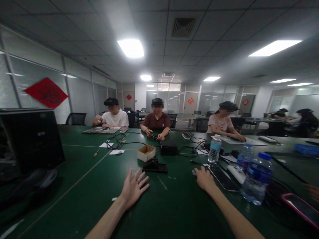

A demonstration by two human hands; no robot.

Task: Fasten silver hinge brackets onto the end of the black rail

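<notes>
My left hand is over the green table, palm turned up and fingers spread, with nothing in it. Just beyond its fingertips is a black stand-like object with a flat base. An open pale box stands behind that. My right hand reaches down to the table, palm down, its fingers stretched and slightly apart. Its fingertips are at a small flat greyish piece, mostly hidden by them, whose kind I cannot make out. A dark smartphone lies right beside this hand.
Water bottles stand to the right, near a white device and a pink-edged phone. A black box and tangled cables lie ahead. A black computer case stands left. Several people sit across the table.
</notes>
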